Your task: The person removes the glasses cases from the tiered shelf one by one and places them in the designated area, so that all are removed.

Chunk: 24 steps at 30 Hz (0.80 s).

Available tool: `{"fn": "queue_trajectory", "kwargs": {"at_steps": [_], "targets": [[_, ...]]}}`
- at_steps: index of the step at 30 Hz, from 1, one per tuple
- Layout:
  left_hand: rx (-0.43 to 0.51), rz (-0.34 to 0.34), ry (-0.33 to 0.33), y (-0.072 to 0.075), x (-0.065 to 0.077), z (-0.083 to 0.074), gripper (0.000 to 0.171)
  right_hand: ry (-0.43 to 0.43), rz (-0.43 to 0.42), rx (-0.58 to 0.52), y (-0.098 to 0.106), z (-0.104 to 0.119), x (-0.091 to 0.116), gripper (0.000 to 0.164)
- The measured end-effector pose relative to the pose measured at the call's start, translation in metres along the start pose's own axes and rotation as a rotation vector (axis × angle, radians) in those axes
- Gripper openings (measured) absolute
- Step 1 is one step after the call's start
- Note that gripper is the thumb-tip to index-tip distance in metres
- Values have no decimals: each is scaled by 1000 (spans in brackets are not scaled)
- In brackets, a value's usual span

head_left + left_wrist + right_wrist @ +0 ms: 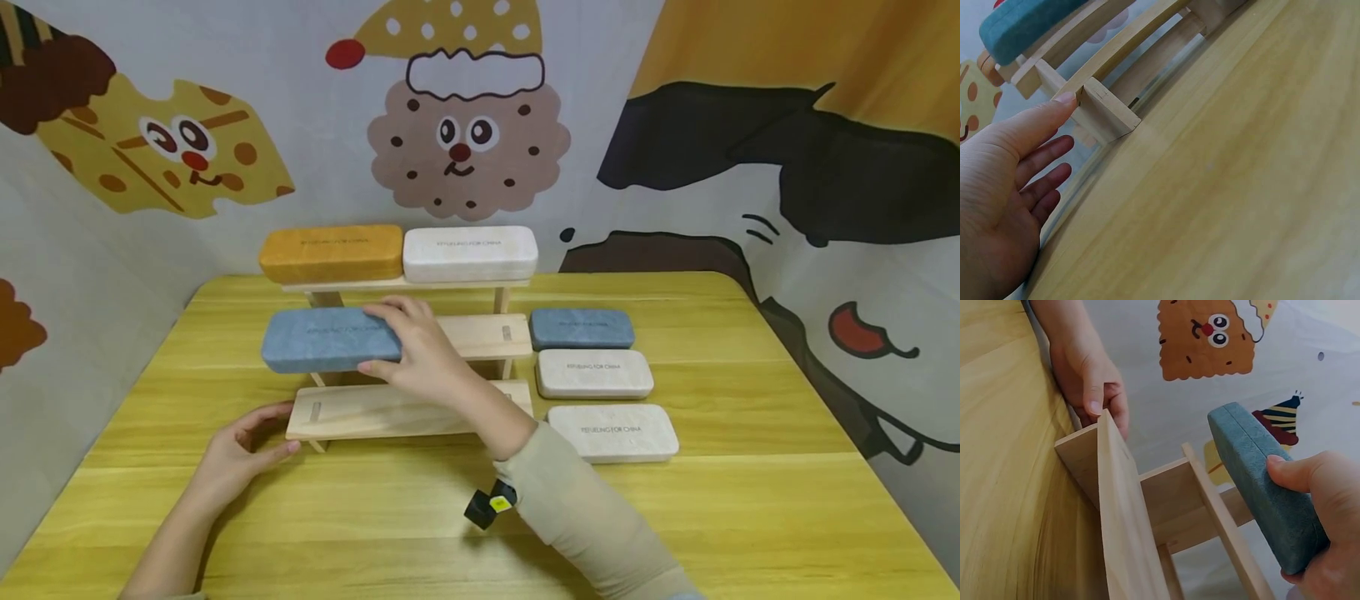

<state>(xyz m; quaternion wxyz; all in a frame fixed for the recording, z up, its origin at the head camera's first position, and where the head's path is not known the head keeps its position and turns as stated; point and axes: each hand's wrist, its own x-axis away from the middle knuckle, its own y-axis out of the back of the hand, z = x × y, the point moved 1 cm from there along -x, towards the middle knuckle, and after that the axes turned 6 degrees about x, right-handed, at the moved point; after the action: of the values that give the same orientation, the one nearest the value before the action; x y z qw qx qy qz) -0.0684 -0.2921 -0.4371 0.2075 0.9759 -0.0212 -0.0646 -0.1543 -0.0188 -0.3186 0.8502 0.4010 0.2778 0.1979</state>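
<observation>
My right hand grips a blue glasses case by its right end, thumb at the front and fingers over the back. In the right wrist view the blue glasses case is held just above the middle shelf of a three-step wooden stand. At the left end of the bottom shelf, my left hand holds the stand, thumb at the front corner and index finger at the back one. Its other fingers hang loose beside the end in the left wrist view. On the top shelf sit an orange case and a white case.
To the right of the stand, another blue case, a white case and a nearer white case lie in a column on the wood-grain table. A cartoon-printed cloth hangs behind the table.
</observation>
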Motion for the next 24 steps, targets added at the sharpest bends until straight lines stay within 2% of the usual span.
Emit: {"fn": "queue_trajectory", "kwargs": {"at_steps": [11,24], "targets": [[6,-2,-10,0,0,0,51,48,-29,-26,16,-1,15,69],[11,6,-15,0,0,0,50,49,-60,-71,36,-3,40,68]]}}
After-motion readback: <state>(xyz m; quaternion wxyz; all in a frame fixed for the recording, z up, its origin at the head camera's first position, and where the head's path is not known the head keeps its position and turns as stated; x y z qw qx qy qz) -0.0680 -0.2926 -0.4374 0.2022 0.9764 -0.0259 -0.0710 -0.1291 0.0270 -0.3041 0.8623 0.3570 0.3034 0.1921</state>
